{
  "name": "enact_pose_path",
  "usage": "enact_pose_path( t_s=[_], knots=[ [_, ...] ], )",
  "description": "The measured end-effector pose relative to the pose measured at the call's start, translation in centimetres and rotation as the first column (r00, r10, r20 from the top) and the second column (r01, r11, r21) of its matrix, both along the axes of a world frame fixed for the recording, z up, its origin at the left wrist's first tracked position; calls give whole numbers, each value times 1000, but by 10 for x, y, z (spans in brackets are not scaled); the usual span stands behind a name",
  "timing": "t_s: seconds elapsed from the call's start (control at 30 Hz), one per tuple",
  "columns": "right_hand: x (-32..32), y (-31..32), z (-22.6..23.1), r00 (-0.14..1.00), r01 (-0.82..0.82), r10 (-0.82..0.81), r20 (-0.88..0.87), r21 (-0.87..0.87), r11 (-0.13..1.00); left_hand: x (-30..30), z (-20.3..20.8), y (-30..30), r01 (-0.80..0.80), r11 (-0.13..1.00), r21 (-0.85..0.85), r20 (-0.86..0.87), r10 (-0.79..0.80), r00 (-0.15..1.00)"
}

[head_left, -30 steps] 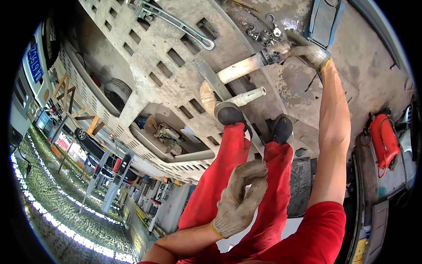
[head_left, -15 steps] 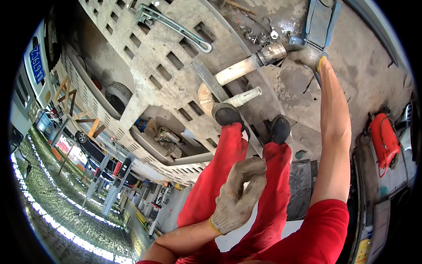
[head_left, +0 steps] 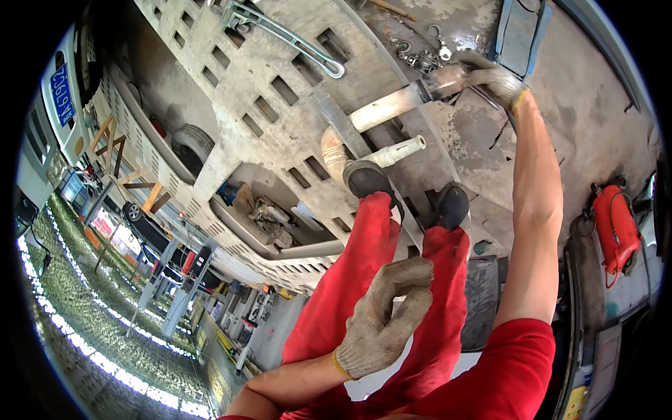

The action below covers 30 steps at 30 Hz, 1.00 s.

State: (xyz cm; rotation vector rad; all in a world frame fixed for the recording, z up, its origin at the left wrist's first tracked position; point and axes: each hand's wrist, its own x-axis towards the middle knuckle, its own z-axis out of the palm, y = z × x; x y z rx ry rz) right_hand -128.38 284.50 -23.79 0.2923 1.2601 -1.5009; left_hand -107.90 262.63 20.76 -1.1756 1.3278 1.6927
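My right hand (head_left: 498, 82), in a grey work glove, is at the far end of a long pale pipe (head_left: 386, 108). Its fingers arch over the dark metal sleeve (head_left: 439, 82) there and are partly blurred. A thin dark rod (head_left: 486, 97) shows just below that hand. My gloved left hand (head_left: 385, 318) hangs in front of my legs, thumb and fingers curled into a loop with nothing inside. A flat metal bar (head_left: 343, 124) crosses the pipe. My left shoe (head_left: 369, 180) is by the pipe's tan bend (head_left: 334, 150), next to a short pale pipe stub (head_left: 399, 152).
A large pipe wrench (head_left: 290, 43) lies on the slotted metal platform (head_left: 245, 77). Chains and hooks (head_left: 423, 59) are on the floor beside a blue metal piece (head_left: 519, 38). A red tank (head_left: 616, 227) stands at right, a tire (head_left: 190, 148) at left.
My right hand has moved slightly up and right, its fingers now arched higher over the sleeve. The left hand keeps its curled shape. The whole view has shifted a little.
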Motion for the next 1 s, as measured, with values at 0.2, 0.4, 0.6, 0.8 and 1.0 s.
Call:
enact_pose_path(
  t_s=[0.2, 0.4, 0.6, 0.8, 1.0],
  knots=[
    [3, -4, -4, 872, -179, 440, -214, 697, 694, -1, 5, -1, 18, 1000, -11, -22, -18, 1000],
    [59, 43, 42, 838, 500, -148, -525, 631, 593, 8, 1, 1, 2, 995, -97, -61, -8, 998],
    [235, 45, 211, 748, 611, -658, -91, 482, 628, 21, -6, 18, 244, 907, -343, -197, -323, 925],
    [269, -21, 415, 460, 804, -789, 407, 186, 565, 37, -14, 50, 476, 744, -468, -199, -614, 764],
    [299, -14, 488, 435, 830, -747, 502, 98, 549, 74, -1, 81, 574, 739, -353, -154, -651, 744]
  ],
)
